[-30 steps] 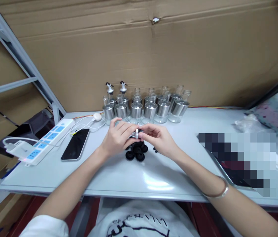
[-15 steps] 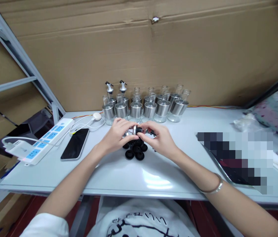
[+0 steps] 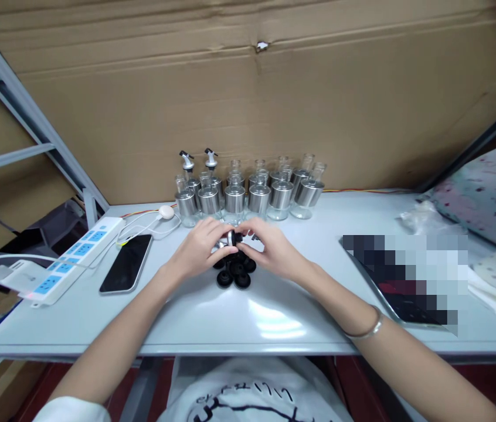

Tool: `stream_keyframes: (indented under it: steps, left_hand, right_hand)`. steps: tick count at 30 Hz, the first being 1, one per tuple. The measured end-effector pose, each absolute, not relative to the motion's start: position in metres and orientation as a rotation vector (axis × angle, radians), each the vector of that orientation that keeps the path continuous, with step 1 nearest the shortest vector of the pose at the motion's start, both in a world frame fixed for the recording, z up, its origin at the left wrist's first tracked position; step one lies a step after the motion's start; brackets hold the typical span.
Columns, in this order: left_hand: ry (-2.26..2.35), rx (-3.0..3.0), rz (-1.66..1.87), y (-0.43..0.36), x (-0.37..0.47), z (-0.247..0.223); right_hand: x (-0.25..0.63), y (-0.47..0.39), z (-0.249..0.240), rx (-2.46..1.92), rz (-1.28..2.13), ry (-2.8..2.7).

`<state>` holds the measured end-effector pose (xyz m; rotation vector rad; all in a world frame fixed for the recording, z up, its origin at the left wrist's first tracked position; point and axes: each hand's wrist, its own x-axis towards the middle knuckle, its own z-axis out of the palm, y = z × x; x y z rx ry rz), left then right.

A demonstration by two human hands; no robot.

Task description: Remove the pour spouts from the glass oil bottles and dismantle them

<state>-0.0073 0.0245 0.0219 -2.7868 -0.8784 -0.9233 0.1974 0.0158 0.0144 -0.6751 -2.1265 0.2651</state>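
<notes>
A silver-and-black pourer (image 3: 231,238) is pinched by its silver part between the thumb and fingers of my left hand (image 3: 199,248). The thumb and fingers of my right hand (image 3: 272,249) close on its black end from the other side. Just below both hands lies a pile of black stoppers (image 3: 234,272) on the table. Behind them stand several glass bottles with steel sleeves (image 3: 259,199) in two rows. Two bottles at the back left carry pourers with black tips (image 3: 210,158).
On the left are a phone (image 3: 126,264), a white power strip (image 3: 76,258) and cables with a round white plug (image 3: 166,212). At the right lie a dark, partly pixelated tray (image 3: 389,287) and a crumpled plastic bag (image 3: 424,217). Cardboard (image 3: 230,105) stands behind.
The view has shifted, moving the table items slightly left. My right fingers have changed position at the pourer's black end, where more black now shows. My left hand still holds the silver part.
</notes>
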Motion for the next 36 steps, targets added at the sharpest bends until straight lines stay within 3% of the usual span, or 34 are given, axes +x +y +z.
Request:
stream_keyframes:
  steps: [6, 12, 16, 29, 33, 36]
  left_hand:
    - [-0.684, -2.574, -1.008, 0.023, -0.005, 0.019]
    - [-0.616, -2.541, -0.879, 0.019, -0.006, 0.031]
    - [-0.653, -2.632, -0.904, 0.017, -0.006, 0.036]
    - [-0.756, -2.946, -0.977, 0.017, -0.007, 0.04]
    - [-0.827, -2.994, -0.964, 0.019, -0.009, 0.039]
    - [-0.879, -2.998, -0.927, 0.022, -0.012, 0.039]
  right_hand:
    - [0.192, 0.016, 0.014, -0.884, 0.816, -1.902]
    - [0.186, 0.014, 0.012, -0.824, 0.982, -1.752]
    - [0.183, 0.009, 0.017, -0.838, 0.778, -1.779]
    - [0.192, 0.013, 0.023, -0.647, -0.343, -2.075]
    - [0.196, 0.015, 0.027, -0.627, -0.485, -2.208]
    - [0.197, 0.016, 0.026, -0.608, -0.391, -2.22]
